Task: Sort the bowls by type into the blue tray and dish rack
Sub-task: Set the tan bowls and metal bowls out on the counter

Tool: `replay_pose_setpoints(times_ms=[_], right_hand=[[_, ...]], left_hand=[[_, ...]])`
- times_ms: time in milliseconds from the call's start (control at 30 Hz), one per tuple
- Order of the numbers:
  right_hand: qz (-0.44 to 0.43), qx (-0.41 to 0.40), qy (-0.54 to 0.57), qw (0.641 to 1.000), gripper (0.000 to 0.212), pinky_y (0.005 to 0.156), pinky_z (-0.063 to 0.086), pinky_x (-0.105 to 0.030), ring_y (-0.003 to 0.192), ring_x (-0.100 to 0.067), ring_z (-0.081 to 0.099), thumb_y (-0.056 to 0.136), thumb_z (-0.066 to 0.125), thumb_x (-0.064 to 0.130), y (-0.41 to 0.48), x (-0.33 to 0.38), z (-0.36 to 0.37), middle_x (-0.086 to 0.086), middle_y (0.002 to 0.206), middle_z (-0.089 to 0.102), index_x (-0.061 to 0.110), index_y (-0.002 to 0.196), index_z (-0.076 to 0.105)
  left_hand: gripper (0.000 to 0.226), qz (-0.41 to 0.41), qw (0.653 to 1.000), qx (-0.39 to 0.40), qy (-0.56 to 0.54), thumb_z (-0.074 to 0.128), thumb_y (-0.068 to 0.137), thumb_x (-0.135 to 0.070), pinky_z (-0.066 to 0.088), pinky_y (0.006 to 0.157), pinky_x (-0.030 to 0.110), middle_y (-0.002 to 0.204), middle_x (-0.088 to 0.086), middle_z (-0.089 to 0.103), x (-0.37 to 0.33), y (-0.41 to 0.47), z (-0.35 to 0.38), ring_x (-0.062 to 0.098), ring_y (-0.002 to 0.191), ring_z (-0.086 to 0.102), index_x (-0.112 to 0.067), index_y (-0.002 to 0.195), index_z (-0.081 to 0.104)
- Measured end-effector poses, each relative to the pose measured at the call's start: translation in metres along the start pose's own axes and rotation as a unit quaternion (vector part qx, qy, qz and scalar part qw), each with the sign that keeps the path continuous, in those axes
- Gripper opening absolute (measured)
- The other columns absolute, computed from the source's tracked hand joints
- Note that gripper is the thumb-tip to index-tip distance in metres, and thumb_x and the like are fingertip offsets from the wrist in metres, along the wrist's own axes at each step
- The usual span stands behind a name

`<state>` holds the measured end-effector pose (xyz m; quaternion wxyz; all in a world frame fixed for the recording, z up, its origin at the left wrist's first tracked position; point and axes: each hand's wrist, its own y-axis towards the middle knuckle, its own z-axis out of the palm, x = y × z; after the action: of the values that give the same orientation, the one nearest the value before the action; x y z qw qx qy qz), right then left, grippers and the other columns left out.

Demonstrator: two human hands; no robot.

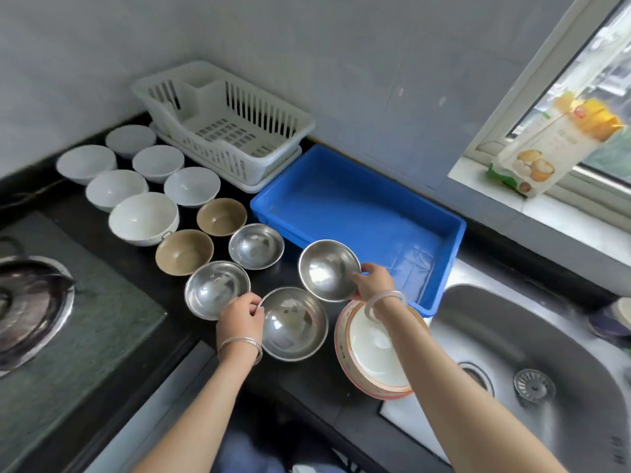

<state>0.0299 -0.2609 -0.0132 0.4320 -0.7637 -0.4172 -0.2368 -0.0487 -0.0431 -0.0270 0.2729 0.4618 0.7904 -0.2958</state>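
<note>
My right hand [370, 280] grips the rim of a steel bowl [326, 268], tilted and held over the near left corner of the blue tray [440, 264]. My left hand [239, 319] pinches the rim of another steel bowl [293, 324] on the dark counter. Two more steel bowls [213, 288] [256, 245] sit to its left and behind it. Two brown bowls [184, 251] [222, 216] and several white bowls [143, 216] stand further left. The white dish rack [225, 121] stands at the back with nothing in it.
A large white bowl with a pink rim [372, 353] lies under my right forearm. A steel sink [532, 363] is on the right, a gas stove burner [30, 302] on the left. A yellow-green packet [553, 145] leans on the window sill.
</note>
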Motion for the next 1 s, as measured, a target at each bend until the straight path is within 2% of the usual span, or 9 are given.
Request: replay_pose_setpoints(times_ms=[67, 133, 233, 300, 400, 500, 633, 833, 1000], right_hand=[[0.014, 0.017, -0.005, 1.000, 0.018, 0.058, 0.060, -0.034, 0.053, -0.023, 0.062, 0.083, 0.052, 0.009, 0.007, 0.004, 0.014, -0.009, 0.069, 0.059, 0.015, 0.068, 0.059], [0.029, 0.025, -0.007, 0.999, 0.024, 0.068, 0.060, -0.042, 0.064, -0.029, 0.063, 0.082, 0.049, 0.005, 0.013, 0.006, 0.026, -0.010, 0.070, 0.059, 0.017, 0.062, 0.057], [0.047, 0.028, -0.042, 0.998, 0.026, 0.069, 0.059, -0.039, 0.064, -0.028, 0.062, 0.081, 0.044, 0.001, 0.019, 0.007, 0.039, -0.008, 0.068, 0.058, 0.017, 0.063, 0.056], [0.048, 0.028, -0.083, 0.995, 0.022, 0.066, 0.056, -0.035, 0.066, -0.028, 0.061, 0.080, 0.042, 0.002, 0.022, 0.008, 0.046, -0.010, 0.074, 0.060, 0.014, 0.069, 0.056], [0.045, 0.029, -0.116, 0.992, 0.022, 0.081, 0.055, -0.044, 0.085, -0.034, 0.061, 0.081, 0.042, 0.001, 0.026, 0.010, 0.055, -0.012, 0.087, 0.060, 0.009, 0.090, 0.060], [0.056, 0.030, -0.135, 0.989, 0.022, 0.083, 0.055, -0.049, 0.089, -0.036, 0.062, 0.082, 0.042, 0.000, 0.029, 0.010, 0.063, -0.012, 0.088, 0.060, 0.006, 0.093, 0.060], [0.086, 0.042, -0.128, 0.987, 0.024, 0.085, 0.054, -0.049, 0.093, -0.039, 0.064, 0.084, 0.042, 0.001, 0.034, 0.005, 0.069, -0.019, 0.100, 0.063, 0.000, 0.099, 0.061], [0.119, 0.056, -0.089, 0.987, 0.022, 0.086, 0.054, -0.050, 0.094, -0.039, 0.063, 0.084, 0.047, 0.001, 0.043, 0.000, 0.076, -0.020, 0.103, 0.065, 0.003, 0.100, 0.061], [0.135, 0.061, -0.013, 0.989, 0.026, 0.083, 0.055, -0.050, 0.097, -0.039, 0.061, 0.086, 0.049, -0.001, 0.043, -0.001, 0.080, -0.020, 0.106, 0.062, 0.003, 0.111, 0.057]], left_hand=[[0.007, -0.014, 1.000, -0.013, -0.003, 0.059, 0.082, -0.008, 0.039, 0.056, 0.025, 0.073, -0.002, 0.063, 0.009, 0.001, 0.001, 0.019, 0.067, 0.057, -0.013, 0.081, 0.064], [0.008, -0.022, 1.000, -0.017, -0.005, 0.059, 0.082, -0.007, 0.042, 0.057, 0.027, 0.068, -0.003, 0.061, 0.015, 0.002, 0.002, 0.022, 0.066, 0.057, -0.012, 0.078, 0.064], [0.009, -0.041, 0.999, -0.019, -0.008, 0.060, 0.081, -0.007, 0.043, 0.059, 0.028, 0.066, -0.004, 0.060, 0.022, 0.005, 0.004, 0.023, 0.067, 0.057, -0.013, 0.076, 0.062], [0.009, -0.046, 0.999, -0.021, -0.012, 0.059, 0.081, -0.006, 0.042, 0.059, 0.028, 0.065, -0.004, 0.059, 0.025, 0.007, 0.005, 0.024, 0.067, 0.057, -0.013, 0.075, 0.061], [0.010, -0.046, 0.999, -0.017, -0.009, 0.058, 0.082, -0.006, 0.046, 0.059, 0.031, 0.070, 0.000, 0.061, 0.028, 0.009, 0.006, 0.025, 0.068, 0.058, -0.012, 0.074, 0.060], [0.010, -0.044, 0.999, -0.014, 0.004, 0.057, 0.083, -0.007, 0.046, 0.057, 0.032, 0.077, 0.001, 0.061, 0.031, 0.011, 0.005, 0.025, 0.068, 0.057, -0.012, 0.074, 0.059], [0.011, -0.039, 0.999, -0.014, 0.013, 0.057, 0.084, -0.008, 0.042, 0.054, 0.029, 0.082, 0.000, 0.059, 0.033, 0.013, 0.003, 0.023, 0.068, 0.055, -0.014, 0.075, 0.058], [0.010, -0.038, 0.999, -0.028, 0.013, 0.057, 0.084, -0.009, 0.041, 0.055, 0.029, 0.088, 0.001, 0.058, 0.035, 0.012, 0.003, 0.022, 0.067, 0.051, -0.015, 0.077, 0.059], [0.009, -0.029, 0.999, -0.036, 0.015, 0.057, 0.085, -0.009, 0.043, 0.059, 0.030, 0.092, 0.002, 0.061, 0.037, 0.012, 0.000, 0.023, 0.073, 0.053, -0.015, 0.087, 0.064]])
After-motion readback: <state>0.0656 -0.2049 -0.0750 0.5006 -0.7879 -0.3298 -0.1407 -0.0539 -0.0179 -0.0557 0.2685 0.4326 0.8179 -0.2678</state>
